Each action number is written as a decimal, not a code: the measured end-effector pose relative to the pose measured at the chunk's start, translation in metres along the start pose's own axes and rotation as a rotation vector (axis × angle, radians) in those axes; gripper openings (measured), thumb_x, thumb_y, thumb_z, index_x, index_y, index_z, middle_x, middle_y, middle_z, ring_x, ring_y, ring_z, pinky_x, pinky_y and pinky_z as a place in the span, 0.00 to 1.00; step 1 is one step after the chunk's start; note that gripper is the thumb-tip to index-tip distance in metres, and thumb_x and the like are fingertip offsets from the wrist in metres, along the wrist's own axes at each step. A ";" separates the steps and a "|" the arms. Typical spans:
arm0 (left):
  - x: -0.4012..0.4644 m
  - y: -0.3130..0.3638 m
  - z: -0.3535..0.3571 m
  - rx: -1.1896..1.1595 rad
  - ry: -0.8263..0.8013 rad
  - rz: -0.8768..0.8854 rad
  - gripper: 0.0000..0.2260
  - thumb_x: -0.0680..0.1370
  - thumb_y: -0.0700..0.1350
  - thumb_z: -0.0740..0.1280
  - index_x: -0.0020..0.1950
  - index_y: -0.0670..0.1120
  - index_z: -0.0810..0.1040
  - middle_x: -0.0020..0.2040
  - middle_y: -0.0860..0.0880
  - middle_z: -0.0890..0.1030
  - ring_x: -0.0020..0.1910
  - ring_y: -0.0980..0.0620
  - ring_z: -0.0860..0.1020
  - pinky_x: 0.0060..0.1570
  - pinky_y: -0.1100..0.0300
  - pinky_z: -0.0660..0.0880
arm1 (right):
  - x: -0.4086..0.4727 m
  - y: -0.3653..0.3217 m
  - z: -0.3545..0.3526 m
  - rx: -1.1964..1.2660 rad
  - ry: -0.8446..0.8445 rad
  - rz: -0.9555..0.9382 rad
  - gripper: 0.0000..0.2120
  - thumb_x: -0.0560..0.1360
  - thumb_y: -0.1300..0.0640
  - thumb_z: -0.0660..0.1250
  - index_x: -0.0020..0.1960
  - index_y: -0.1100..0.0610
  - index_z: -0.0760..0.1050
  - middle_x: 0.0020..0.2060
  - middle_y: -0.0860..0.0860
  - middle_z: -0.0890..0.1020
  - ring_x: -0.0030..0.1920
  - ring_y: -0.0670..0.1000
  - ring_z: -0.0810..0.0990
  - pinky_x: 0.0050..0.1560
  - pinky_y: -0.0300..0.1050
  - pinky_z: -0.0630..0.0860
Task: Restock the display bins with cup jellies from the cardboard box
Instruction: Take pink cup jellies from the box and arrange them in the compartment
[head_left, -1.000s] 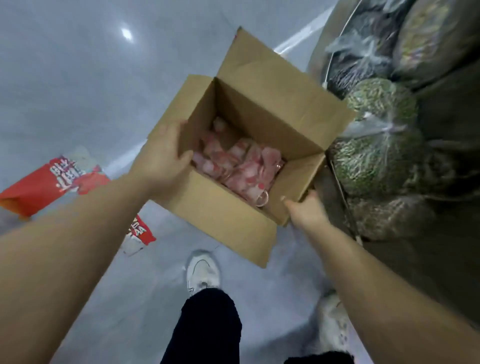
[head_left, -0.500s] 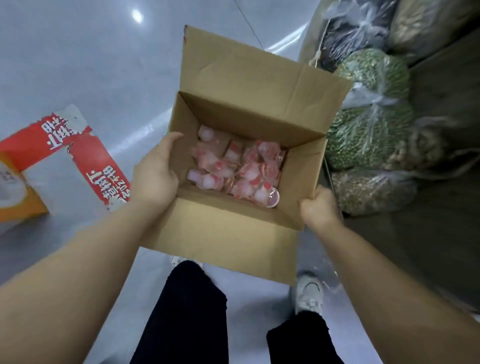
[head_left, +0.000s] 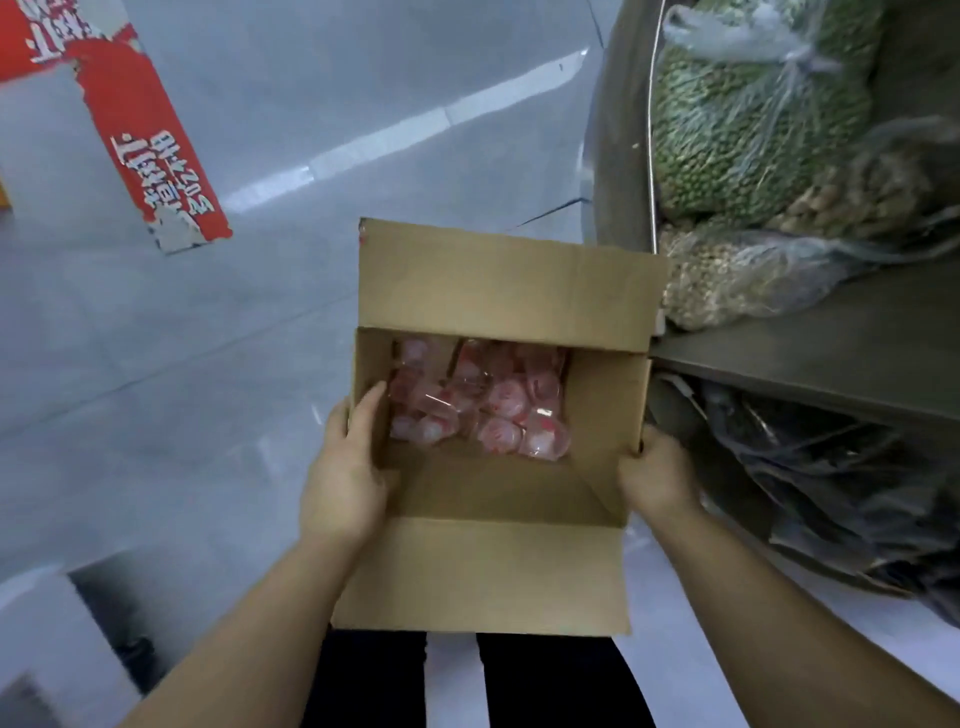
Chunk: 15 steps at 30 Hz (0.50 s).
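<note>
I've got the cardboard box (head_left: 483, 566) gripped between both hands, left hand (head_left: 347, 478) hooked over its left wall, right hand (head_left: 655, 474) clutching the right corner, and the cup jellies (head_left: 480, 405) heaped just ahead of my left fingers (the nearer hand).

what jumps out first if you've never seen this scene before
The open cardboard box at centre, gripped by the left hand on its left wall and the right hand on its right corner. A heap of pink cup jellies lies inside. To the upper right, a bag of green beans sits on a shelf.
</note>
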<state>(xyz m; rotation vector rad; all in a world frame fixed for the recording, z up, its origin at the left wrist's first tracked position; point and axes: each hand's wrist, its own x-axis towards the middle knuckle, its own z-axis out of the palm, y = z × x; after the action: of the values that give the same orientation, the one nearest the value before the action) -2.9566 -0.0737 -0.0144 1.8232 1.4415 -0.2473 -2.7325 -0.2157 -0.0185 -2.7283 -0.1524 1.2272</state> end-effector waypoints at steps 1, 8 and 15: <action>-0.004 0.000 0.004 0.012 0.038 -0.007 0.33 0.68 0.27 0.60 0.71 0.48 0.66 0.70 0.39 0.65 0.64 0.37 0.70 0.59 0.48 0.70 | -0.004 0.004 0.002 0.036 0.035 -0.018 0.12 0.74 0.64 0.64 0.57 0.62 0.75 0.51 0.60 0.81 0.52 0.59 0.79 0.50 0.47 0.73; 0.002 0.030 0.022 0.025 0.090 0.432 0.23 0.68 0.30 0.64 0.62 0.45 0.75 0.62 0.43 0.73 0.59 0.44 0.71 0.60 0.53 0.69 | -0.017 -0.026 0.027 0.048 0.002 -0.582 0.12 0.70 0.62 0.69 0.52 0.51 0.74 0.45 0.48 0.74 0.40 0.43 0.74 0.47 0.43 0.74; 0.089 -0.001 0.099 0.549 -0.445 0.131 0.24 0.76 0.42 0.62 0.71 0.47 0.61 0.71 0.44 0.64 0.69 0.43 0.63 0.68 0.50 0.61 | 0.075 -0.023 0.102 -0.679 -0.434 -0.185 0.36 0.71 0.43 0.68 0.71 0.61 0.62 0.67 0.61 0.67 0.66 0.59 0.70 0.63 0.46 0.70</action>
<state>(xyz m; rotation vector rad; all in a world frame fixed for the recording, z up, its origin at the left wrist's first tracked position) -2.8979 -0.0748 -0.1336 2.1002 0.9909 -0.9932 -2.7600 -0.1728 -0.1364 -2.7827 -1.0123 1.9727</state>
